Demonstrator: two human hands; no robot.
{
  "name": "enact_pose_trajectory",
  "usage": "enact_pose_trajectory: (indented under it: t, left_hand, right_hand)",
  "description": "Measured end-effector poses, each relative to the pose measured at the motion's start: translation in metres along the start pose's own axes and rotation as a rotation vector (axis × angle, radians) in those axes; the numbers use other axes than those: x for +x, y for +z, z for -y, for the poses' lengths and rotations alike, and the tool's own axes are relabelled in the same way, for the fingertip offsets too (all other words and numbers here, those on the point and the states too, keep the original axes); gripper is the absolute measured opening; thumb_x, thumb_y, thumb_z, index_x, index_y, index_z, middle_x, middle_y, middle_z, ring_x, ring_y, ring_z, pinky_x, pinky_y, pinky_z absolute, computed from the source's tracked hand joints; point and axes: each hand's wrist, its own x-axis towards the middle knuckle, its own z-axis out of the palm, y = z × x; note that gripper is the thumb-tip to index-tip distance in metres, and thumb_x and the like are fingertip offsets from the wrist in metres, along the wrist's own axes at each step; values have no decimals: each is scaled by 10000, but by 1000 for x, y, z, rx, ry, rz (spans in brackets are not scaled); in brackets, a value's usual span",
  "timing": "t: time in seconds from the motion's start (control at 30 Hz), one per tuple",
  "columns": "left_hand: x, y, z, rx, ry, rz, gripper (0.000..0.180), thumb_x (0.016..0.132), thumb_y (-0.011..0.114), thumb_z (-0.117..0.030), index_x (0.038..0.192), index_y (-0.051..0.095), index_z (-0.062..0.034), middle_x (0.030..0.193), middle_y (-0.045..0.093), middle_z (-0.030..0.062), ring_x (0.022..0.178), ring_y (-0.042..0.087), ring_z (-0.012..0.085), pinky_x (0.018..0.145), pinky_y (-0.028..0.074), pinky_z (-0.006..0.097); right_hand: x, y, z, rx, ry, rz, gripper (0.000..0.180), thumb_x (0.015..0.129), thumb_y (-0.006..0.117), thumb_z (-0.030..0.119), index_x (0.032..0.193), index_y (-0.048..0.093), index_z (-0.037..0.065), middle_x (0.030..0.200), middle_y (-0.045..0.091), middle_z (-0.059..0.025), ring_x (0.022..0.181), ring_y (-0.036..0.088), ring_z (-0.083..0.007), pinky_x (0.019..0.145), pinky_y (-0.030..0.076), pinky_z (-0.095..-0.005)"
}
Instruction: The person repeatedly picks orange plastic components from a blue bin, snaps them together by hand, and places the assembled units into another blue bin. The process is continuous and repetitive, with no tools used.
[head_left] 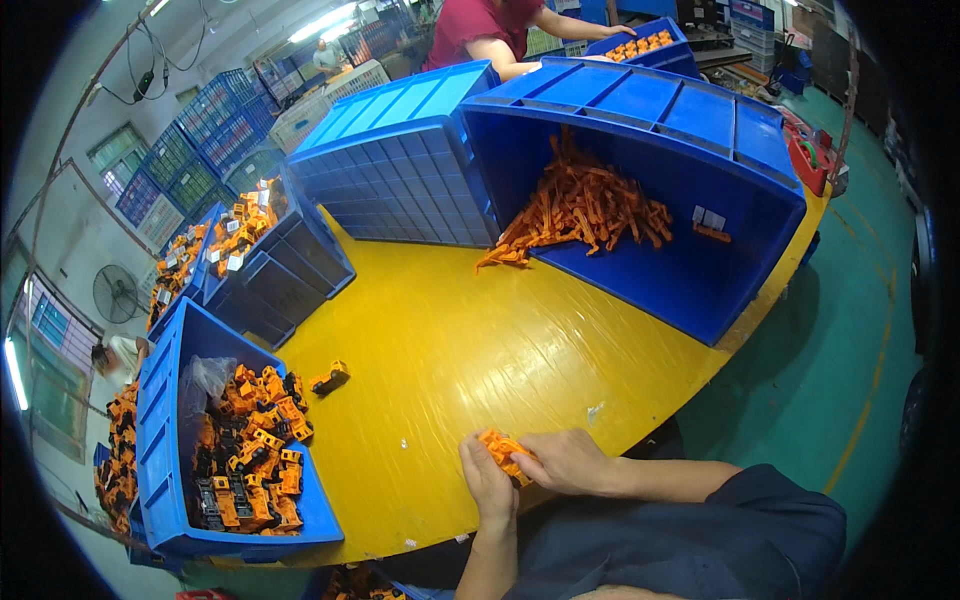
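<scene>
At the table's near edge, both my hands are closed around a small orange toy vehicle (502, 447); the fingers cover much of it. My left hand (487, 485) grips its left side. From the right, my right hand (572, 463) presses on it with the thumb and fingers. A single orange and black toy truck (330, 377) lies on the yellow table (420, 320), beside a tipped blue bin (165, 440) full of similar toy vehicles. Long orange plastic parts (590, 205) spill from another tipped blue bin (745, 170) across from me.
A further blue bin (380, 180) stands at the table's far side, its underside toward me. Grey-blue bins (290, 285) of orange toys stand at the left. Beyond the table, a person in a red top (470, 40) handles a blue crate (665, 60).
</scene>
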Motion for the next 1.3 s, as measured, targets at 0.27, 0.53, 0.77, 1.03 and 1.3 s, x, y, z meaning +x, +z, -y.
enact_pose_trajectory:
  t: [0.27, 0.53, 0.77, 1.03, 1.3]
  left_hand:
    - [3, 0, -7, 12, -114, -10, 422, 1164, 358, -396, 1230, 546, -24, 1099, 615, 94, 1004, 593, 173, 903, 512, 327]
    - [-3, -1, -15, -179, -132, 65, 537, 1153, 367, -471, 1347, 546, -3, 1136, 609, 81, 1003, 609, 136, 903, 522, 280]
    - [3, 7, -23, -166, -181, 43, 508, 1149, 373, -472, 1333, 540, -29, 1044, 629, 75, 937, 611, 118, 861, 531, 270]
    - [1, -2, -9, 62, -44, 82, 472, 1149, 395, -455, 1275, 583, -41, 1033, 638, 75, 931, 597, 118, 844, 512, 263]
    - [2, -6, 0, 263, -19, 113, 387, 1161, 411, -357, 1184, 619, -32, 1017, 616, 57, 906, 562, 106, 804, 490, 258]
  right_hand:
    - [6, -4, 0, 27, -60, -34, 247, 982, 672, 283, 819, 657, 97, 704, 666, -177, 606, 664, -377, 527, 506, -478]
    - [0, 2, 2, 244, 168, 71, 258, 1026, 630, 272, 891, 614, 53, 719, 638, -209, 646, 644, -429, 559, 487, -514]
    - [7, -5, 4, 63, 78, 44, 261, 994, 671, 270, 855, 620, 55, 691, 644, -172, 611, 654, -385, 542, 502, -485]
    - [3, 2, 4, -93, 5, -20, 270, 960, 714, 214, 767, 582, 80, 653, 636, -148, 553, 653, -333, 487, 489, -430]
    - [1, 8, -2, -229, -15, 150, 301, 995, 668, 261, 783, 592, 61, 602, 625, -148, 507, 643, -324, 473, 508, -423]
